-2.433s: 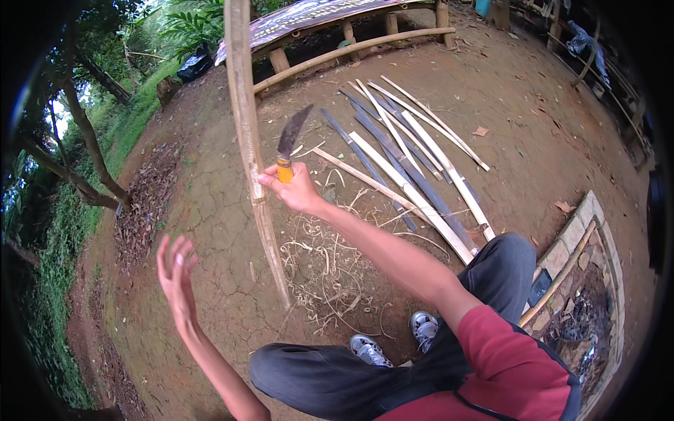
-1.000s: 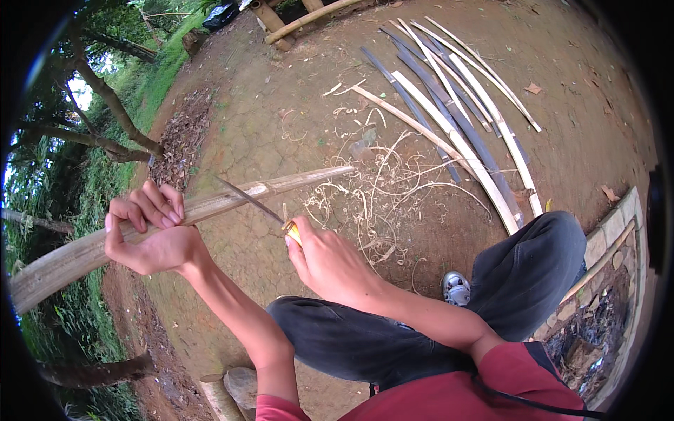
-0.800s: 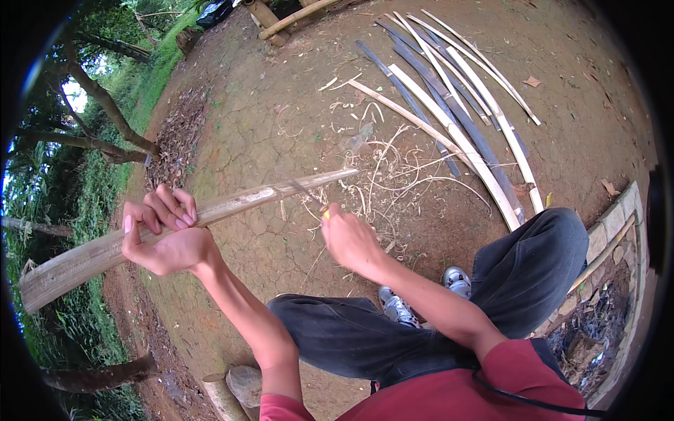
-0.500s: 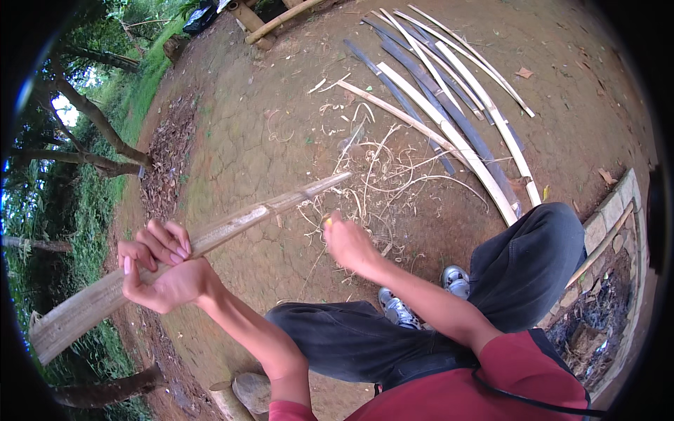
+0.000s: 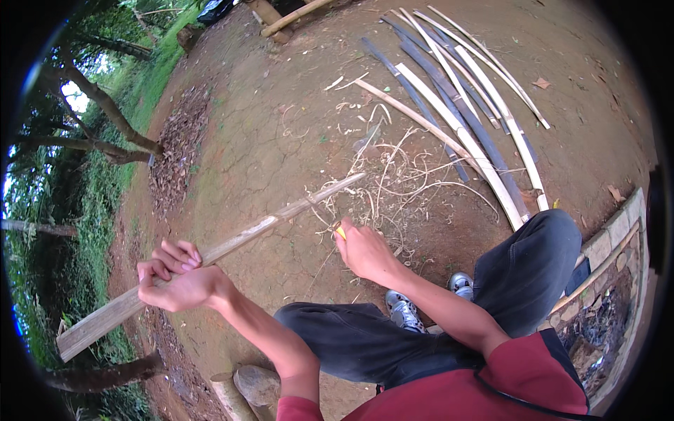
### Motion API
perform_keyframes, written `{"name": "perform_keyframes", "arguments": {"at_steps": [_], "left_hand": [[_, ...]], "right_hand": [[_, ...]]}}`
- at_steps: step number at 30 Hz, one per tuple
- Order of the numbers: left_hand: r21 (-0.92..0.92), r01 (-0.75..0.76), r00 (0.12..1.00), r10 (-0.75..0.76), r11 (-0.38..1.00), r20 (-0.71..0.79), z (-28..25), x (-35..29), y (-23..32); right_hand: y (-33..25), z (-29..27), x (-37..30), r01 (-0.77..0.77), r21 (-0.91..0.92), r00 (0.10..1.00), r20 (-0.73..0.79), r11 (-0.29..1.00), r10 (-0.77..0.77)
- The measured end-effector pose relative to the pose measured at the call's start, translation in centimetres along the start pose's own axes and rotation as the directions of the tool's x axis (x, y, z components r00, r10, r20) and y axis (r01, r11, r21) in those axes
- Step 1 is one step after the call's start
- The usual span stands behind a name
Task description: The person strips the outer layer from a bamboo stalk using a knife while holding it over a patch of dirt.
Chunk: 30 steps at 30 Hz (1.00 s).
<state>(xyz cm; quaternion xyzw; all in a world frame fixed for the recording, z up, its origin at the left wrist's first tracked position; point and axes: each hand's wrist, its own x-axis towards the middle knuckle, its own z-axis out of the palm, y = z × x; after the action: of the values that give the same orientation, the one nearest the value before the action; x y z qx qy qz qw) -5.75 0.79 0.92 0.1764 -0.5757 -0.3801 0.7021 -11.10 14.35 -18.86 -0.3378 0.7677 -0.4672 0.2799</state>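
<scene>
A long split bamboo strip point(image 5: 105, 319) runs from the lower left up to a narrow tip near the middle. My left hand point(image 5: 181, 277) is closed around it, left of centre, with the fingers curled over its upper side. Right of the strip and below its tip is my right hand point(image 5: 366, 251), closed on a small yellow-handled object point(image 5: 340, 231). Only a bit of yellow shows between the fingers, so its kind is hidden. A small gap separates this hand from the strip.
Curled bamboo shavings point(image 5: 400, 172) litter the dirt beyond my right hand. Several pale and dark bamboo strips point(image 5: 484, 140) lie at the upper right. A stone-edged ash pit point(image 5: 604, 330) is at the right, a log point(image 5: 232, 396) at the lower left. Trees point(image 5: 105, 119) stand left.
The whole view has shifted a little. The bamboo strip has turned and appears narrower. My right hand has turned slightly, showing more yellow; my left hand keeps its hold.
</scene>
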Motion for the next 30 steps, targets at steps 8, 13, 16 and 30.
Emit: {"name": "perform_keyframes", "arguments": {"at_steps": [8,13,16,30], "left_hand": [[-0.028,0.003,1.000,-0.004,1.000,-0.026,1.0,0.1,0.0],[0.011,0.016,0.998,-0.015,1.000,-0.067,0.3,0.6,-0.4],[0.002,-0.052,0.998,0.052,0.999,-0.030,-0.2,0.4,-0.4],[-0.203,-0.042,0.983,0.077,0.978,0.169,-0.9,-0.9,0.3]], "right_hand": [[-4.7,-1.1,-1.4,0.072,0.023,0.997,0.000,0.997,-0.072],[-3.4,0.0,-0.7,0.170,-0.003,0.984,-0.060,0.985,-0.170],[-7.3,-2.5,-2.2,0.130,0.029,0.990,0.058,0.991,-0.132],[-6.9,-2.1,-2.1,0.118,-0.057,0.992,0.046,0.991,-0.116]]}}
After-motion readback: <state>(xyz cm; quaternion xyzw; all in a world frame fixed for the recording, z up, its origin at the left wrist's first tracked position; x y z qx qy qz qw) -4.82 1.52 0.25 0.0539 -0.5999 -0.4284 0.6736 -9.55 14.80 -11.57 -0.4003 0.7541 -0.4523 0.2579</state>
